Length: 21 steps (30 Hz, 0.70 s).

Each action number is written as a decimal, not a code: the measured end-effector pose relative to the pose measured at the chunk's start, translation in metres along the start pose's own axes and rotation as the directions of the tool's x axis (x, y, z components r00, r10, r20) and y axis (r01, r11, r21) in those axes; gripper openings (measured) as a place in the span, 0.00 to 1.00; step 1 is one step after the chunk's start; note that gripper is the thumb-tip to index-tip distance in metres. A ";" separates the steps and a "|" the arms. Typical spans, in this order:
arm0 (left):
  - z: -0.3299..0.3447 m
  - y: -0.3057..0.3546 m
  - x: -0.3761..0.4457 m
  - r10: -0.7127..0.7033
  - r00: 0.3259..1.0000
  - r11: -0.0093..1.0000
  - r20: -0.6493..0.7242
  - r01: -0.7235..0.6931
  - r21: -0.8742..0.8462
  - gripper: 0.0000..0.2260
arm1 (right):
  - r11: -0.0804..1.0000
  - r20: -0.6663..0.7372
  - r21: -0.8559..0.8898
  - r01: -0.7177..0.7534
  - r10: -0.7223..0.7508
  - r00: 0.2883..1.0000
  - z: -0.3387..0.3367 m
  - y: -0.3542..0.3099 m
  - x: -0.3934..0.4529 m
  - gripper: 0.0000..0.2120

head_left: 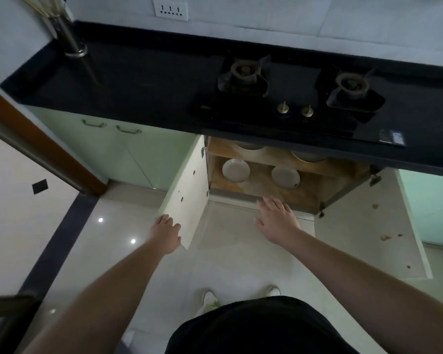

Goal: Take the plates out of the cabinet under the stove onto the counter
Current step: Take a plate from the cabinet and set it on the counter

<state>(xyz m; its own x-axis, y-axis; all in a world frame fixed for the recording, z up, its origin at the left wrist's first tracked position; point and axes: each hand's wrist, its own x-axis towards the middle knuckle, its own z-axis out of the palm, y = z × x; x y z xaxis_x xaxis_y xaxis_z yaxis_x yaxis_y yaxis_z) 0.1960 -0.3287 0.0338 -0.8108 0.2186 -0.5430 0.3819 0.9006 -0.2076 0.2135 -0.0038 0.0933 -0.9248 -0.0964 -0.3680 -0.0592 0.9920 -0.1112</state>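
White plates sit inside the open cabinet (287, 185) under the stove (287, 98): one plate (235, 170) to the left and a second plate (285, 177) to its right, both on the lower shelf, with the rims of what look like two more dishes (308, 156) showing on the shelf above, though those are mostly hidden by the bench edge. Both cabinet doors stand swung wide. The left hand (165, 232) rests against the outer edge of the left door (187, 190), fingers fairly straight and gripping nothing that can be seen. The right hand (276, 219) hovers in front of the cabinet's bottom edge, fingers spread and empty, well short of the plates. The dark bench (138, 80) carries no plates, only a metal utensil holder (72, 34) at the far left. As a judgement, the task is at its very start: the opening of the cabinet is done, and every plate remains to be lifted out and set on the bench, most likely on the bare stretch left of the burners.
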 end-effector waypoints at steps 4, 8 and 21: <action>-0.002 -0.016 0.000 -0.014 1.000 1.000 0.001 0.014 -0.007 0.21 | 1.000 -0.042 -0.009 0.004 -0.004 0.999 -0.011 -0.016 0.006 0.29; -0.018 -0.012 0.006 0.010 0.999 0.999 0.051 -0.008 -0.034 0.20 | 1.000 -0.065 -0.016 -0.020 0.019 0.998 -0.022 -0.022 0.010 0.30; -0.124 0.057 0.048 0.157 0.949 0.981 -0.274 -0.182 -0.068 0.22 | 0.992 -0.228 0.069 -0.101 0.114 0.967 -0.042 0.008 0.008 0.30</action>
<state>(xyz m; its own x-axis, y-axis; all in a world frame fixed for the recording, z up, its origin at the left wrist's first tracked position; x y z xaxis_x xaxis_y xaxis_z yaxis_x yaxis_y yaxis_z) 0.1236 -0.2204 0.0966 -0.8308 0.4521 -0.3246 0.4922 0.8691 -0.0495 0.1895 0.0070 0.1283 -0.9867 0.0385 -0.1577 0.0605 0.9887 -0.1374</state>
